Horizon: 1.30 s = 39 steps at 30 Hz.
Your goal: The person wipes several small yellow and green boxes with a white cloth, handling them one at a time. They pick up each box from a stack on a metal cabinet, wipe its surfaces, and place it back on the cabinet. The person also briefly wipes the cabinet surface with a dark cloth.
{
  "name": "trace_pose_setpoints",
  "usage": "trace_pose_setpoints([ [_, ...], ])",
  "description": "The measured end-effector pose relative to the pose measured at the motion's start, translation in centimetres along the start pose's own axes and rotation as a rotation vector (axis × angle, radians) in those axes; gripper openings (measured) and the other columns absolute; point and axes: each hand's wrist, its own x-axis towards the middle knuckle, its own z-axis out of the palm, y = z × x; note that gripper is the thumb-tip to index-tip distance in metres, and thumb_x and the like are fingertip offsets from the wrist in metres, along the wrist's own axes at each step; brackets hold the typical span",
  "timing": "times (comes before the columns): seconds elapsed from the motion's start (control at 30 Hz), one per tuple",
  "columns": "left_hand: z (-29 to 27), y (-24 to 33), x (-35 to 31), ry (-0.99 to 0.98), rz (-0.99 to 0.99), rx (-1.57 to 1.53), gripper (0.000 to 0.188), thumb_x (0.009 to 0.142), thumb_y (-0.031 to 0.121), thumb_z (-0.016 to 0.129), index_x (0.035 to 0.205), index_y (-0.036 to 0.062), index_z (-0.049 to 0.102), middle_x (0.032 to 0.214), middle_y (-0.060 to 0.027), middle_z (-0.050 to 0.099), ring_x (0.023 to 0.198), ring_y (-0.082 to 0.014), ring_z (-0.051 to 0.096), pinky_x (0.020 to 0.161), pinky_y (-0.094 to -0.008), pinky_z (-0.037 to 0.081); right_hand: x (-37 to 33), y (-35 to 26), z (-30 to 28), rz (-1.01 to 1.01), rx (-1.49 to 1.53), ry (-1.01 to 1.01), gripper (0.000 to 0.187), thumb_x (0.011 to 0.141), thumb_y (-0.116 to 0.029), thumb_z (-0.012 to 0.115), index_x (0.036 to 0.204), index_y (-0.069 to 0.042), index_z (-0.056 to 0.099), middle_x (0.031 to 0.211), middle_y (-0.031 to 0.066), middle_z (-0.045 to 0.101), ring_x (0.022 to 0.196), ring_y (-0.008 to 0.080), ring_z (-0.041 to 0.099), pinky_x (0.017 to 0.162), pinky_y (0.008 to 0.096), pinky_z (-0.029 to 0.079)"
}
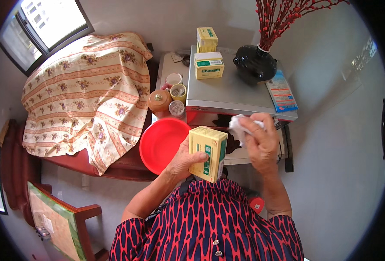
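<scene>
My left hand (pixel 183 160) grips a yellow and green medicine box (pixel 204 152) in front of my chest, thumb across its front and fingers behind. A crumpled white cloth or tissue (pixel 241 127) is pinched in my right hand (pixel 262 143), raised to the right of the box and apart from it. Behind my left hand lies a red plastic basin (pixel 163 141). Similar boxes stand on the silver cabinet top: one box (pixel 209 69) nearer, and a small stack of boxes (pixel 206 40) behind it.
A black vase (pixel 256 64) with red-berried branches (pixel 279 21) and a blue booklet or packet (pixel 282 92) sit on the silver cabinet (pixel 227 93). Beside it are a brown lidded jar (pixel 159 102) and several cups. A floral cloth (pixel 88 95) covers a red sofa at left.
</scene>
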Motion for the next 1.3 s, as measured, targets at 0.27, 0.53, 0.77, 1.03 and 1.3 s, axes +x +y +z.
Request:
trace_pose_setpoints([
  [0.27,0.8,1.1,-1.0,-0.103,0.318,0.585,0.077,0.059,0.001,0.085,0.124,0.0066,0.043,0.114,-0.0052,0.057,0.108,-0.0160,0.055,0.092,-0.0336,0.047,1.5,-3.3,-2.3,-0.062,0.072,-0.390,0.034,0.071,0.004,0.067,0.102,-0.010,0.069,0.093,0.0114,0.053,0.076,0.0267,0.060,0.067,0.0325,0.051],
  [0.53,1.2,1.3,-1.4,-0.069,0.407,0.804,0.067,0.063,0.008,0.086,0.120,0.0053,0.051,0.107,-0.0050,0.058,0.103,-0.0147,0.056,0.089,-0.0298,0.046,2.1,-6.2,-0.9,-0.288,0.049,-0.364,0.032,0.073,-0.005,0.067,0.105,-0.010,0.067,0.096,0.0113,0.054,0.083,0.0270,0.060,0.069,0.0364,0.052],
  [0.77,0.8,2.1,-1.7,-0.026,0.465,0.953,0.065,0.065,0.011,0.085,0.120,0.0055,0.052,0.106,-0.0068,0.061,0.098,-0.0148,0.058,0.085,-0.0300,0.048,1.8,-3.1,-1.0,-0.099,-0.296,-0.349,0.034,0.070,-0.001,0.067,0.102,-0.010,0.067,0.094,0.0112,0.053,0.084,0.0279,0.060,0.065,0.0379,0.053],
  [1.03,1.2,2.3,-1.5,0.018,0.501,0.987,0.063,0.065,0.014,0.084,0.119,0.0058,0.052,0.104,-0.0085,0.063,0.095,-0.0170,0.061,0.082,-0.0300,0.049,2.1,-4.6,0.9,-0.198,-0.120,-0.426,0.038,0.069,-0.004,0.069,0.106,-0.010,0.065,0.096,0.0105,0.054,0.085,0.0266,0.059,0.069,0.0372,0.051],
  [1.3,0.9,2.0,-0.6,0.084,0.526,1.157,0.065,0.062,0.013,0.084,0.117,0.0046,0.051,0.102,-0.0134,0.062,0.093,-0.0287,0.063,0.080,-0.0357,0.051,2.5,-5.3,1.3,-0.253,-0.152,-0.374,0.031,0.073,-0.006,0.065,0.104,-0.007,0.065,0.097,0.0124,0.055,0.082,0.0285,0.059,0.069,0.0376,0.052],
])
